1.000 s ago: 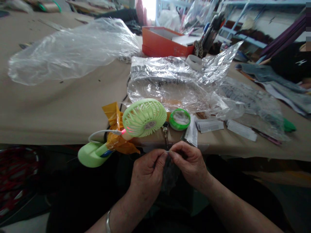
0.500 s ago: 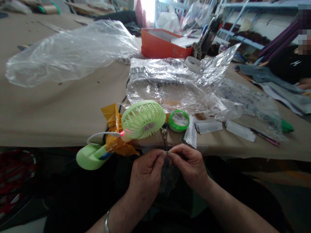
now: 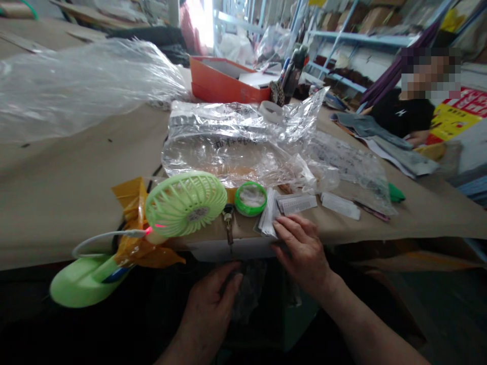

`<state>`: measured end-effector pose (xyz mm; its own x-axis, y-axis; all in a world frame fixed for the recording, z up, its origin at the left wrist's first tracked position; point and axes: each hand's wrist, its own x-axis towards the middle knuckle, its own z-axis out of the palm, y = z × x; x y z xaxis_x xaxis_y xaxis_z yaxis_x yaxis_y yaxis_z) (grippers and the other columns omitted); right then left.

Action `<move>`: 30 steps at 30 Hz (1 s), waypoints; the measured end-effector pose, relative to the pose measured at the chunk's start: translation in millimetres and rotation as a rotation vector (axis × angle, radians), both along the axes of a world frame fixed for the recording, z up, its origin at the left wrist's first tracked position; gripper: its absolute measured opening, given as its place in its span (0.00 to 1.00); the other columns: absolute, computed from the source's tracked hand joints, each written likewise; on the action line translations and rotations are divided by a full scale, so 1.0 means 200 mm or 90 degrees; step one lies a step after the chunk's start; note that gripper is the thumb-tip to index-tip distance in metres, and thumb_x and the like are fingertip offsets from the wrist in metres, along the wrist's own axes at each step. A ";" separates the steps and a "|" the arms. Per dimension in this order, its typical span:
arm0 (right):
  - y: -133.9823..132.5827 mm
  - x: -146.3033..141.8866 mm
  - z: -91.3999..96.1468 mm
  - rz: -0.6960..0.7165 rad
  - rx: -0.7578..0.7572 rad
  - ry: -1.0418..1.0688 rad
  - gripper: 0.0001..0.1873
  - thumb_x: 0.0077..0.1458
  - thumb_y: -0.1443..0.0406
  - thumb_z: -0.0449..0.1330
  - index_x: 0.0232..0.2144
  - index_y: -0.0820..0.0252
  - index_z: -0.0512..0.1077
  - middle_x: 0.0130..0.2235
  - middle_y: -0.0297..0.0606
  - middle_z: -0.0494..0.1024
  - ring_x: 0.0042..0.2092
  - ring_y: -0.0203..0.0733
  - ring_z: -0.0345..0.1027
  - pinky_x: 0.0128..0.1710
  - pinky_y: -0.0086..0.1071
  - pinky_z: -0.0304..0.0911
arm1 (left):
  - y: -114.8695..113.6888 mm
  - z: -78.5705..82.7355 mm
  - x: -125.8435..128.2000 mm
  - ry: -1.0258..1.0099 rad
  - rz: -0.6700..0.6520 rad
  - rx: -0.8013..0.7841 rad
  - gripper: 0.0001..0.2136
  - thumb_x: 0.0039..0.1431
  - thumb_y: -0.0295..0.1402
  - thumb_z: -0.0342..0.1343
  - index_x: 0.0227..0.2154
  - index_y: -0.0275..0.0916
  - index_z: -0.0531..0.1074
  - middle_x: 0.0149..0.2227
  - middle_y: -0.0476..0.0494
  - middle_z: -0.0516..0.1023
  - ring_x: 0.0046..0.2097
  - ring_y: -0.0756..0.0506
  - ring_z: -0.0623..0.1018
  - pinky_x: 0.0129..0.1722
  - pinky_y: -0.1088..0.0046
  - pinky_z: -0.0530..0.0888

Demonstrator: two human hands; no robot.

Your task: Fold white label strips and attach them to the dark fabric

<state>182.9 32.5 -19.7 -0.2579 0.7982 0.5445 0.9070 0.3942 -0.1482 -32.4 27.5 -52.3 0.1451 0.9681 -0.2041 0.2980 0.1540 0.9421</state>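
My right hand (image 3: 304, 253) reaches over the table's front edge, fingers stretched out and fingertips on a fanned stack of white labels (image 3: 269, 210). My left hand (image 3: 211, 299) is low, below the edge, with its fingers curled and its thumb apart from the forefinger; nothing shows between them. Close beside it hangs a crumpled clear plastic bag (image 3: 249, 291), dim in shadow. A slim metal tool with a thin tip (image 3: 229, 225) lies at the edge, pointing toward me. Right of it sits a round green tub (image 3: 251, 198) with whitish stuff inside.
A green fan (image 3: 186, 203) with orange tape (image 3: 133, 223) stands on the left. More printed labels (image 3: 297, 204), (image 3: 340, 205) lie to the right. Behind are clear plastic bags (image 3: 228, 147) and an orange box (image 3: 228, 83). Another person (image 3: 403, 114) sits at the far right.
My hands have come apart from a shared pinch on something thin. The right went to the labels; the left dropped lower. The view has swung right.
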 end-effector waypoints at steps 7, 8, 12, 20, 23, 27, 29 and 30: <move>-0.01 0.05 -0.01 0.044 0.050 0.095 0.13 0.57 0.72 0.55 0.42 0.57 0.73 0.42 0.40 0.79 0.48 0.46 0.67 0.48 0.44 0.64 | -0.01 0.11 0.09 -0.135 -0.030 -0.112 0.05 0.50 0.31 0.58 0.24 0.41 0.79 0.26 0.47 0.81 0.31 0.45 0.78 0.32 0.74 0.72; -0.02 0.05 0.01 0.052 0.051 0.111 0.12 0.56 0.72 0.55 0.41 0.56 0.74 0.41 0.39 0.79 0.47 0.45 0.68 0.48 0.43 0.64 | -0.01 0.13 0.11 -0.174 -0.026 -0.157 0.05 0.50 0.31 0.59 0.23 0.40 0.78 0.24 0.47 0.81 0.30 0.46 0.77 0.31 0.74 0.72; -0.11 0.01 0.09 0.127 0.050 0.124 0.08 0.54 0.72 0.57 0.36 0.58 0.73 0.37 0.39 0.79 0.45 0.45 0.69 0.47 0.43 0.65 | -0.01 0.19 0.21 -0.462 -0.040 -0.388 0.08 0.52 0.36 0.60 0.30 0.37 0.78 0.29 0.43 0.81 0.31 0.47 0.78 0.34 0.72 0.73; -0.18 -0.03 0.13 0.219 -0.009 0.090 0.10 0.57 0.66 0.54 0.41 0.60 0.71 0.38 0.39 0.78 0.45 0.43 0.68 0.49 0.40 0.64 | 0.02 0.19 0.31 -0.606 0.024 -0.480 0.08 0.44 0.30 0.67 0.26 0.31 0.75 0.22 0.46 0.78 0.22 0.53 0.74 0.21 0.81 0.68; -0.07 0.08 0.13 0.062 -0.031 0.054 0.20 0.59 0.60 0.53 0.51 0.65 0.66 0.46 0.48 0.74 0.52 0.50 0.62 0.52 0.47 0.61 | 0.01 0.18 0.31 -0.537 0.028 -0.499 0.10 0.45 0.33 0.66 0.30 0.33 0.75 0.22 0.45 0.78 0.23 0.49 0.76 0.23 0.75 0.73; 0.03 0.18 0.10 -0.090 -0.088 -0.073 0.31 0.55 0.52 0.58 0.54 0.66 0.65 0.52 0.52 0.69 0.56 0.59 0.57 0.54 0.54 0.55 | -0.02 0.12 0.31 -0.495 0.016 -0.501 0.12 0.47 0.33 0.65 0.34 0.33 0.74 0.23 0.45 0.79 0.23 0.48 0.77 0.24 0.72 0.74; 0.03 0.19 0.07 -0.087 -0.085 -0.097 0.27 0.55 0.54 0.58 0.52 0.64 0.67 0.52 0.50 0.70 0.56 0.58 0.57 0.54 0.53 0.55 | -0.03 0.09 0.30 -0.488 0.022 -0.505 0.13 0.46 0.33 0.65 0.34 0.33 0.74 0.23 0.46 0.79 0.23 0.47 0.78 0.23 0.72 0.74; 0.03 0.20 0.06 -0.078 -0.074 -0.092 0.24 0.56 0.56 0.58 0.51 0.63 0.68 0.51 0.49 0.71 0.55 0.56 0.58 0.53 0.51 0.56 | -0.03 0.08 0.30 -0.486 0.024 -0.503 0.13 0.46 0.32 0.65 0.34 0.33 0.74 0.23 0.45 0.79 0.23 0.47 0.78 0.23 0.72 0.74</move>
<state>222.7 37.7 -8.2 -0.2238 0.8836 0.4112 0.9623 0.2673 -0.0506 28.4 21.0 -35.8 0.4699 0.6105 -0.6376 -0.3389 0.7917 0.5083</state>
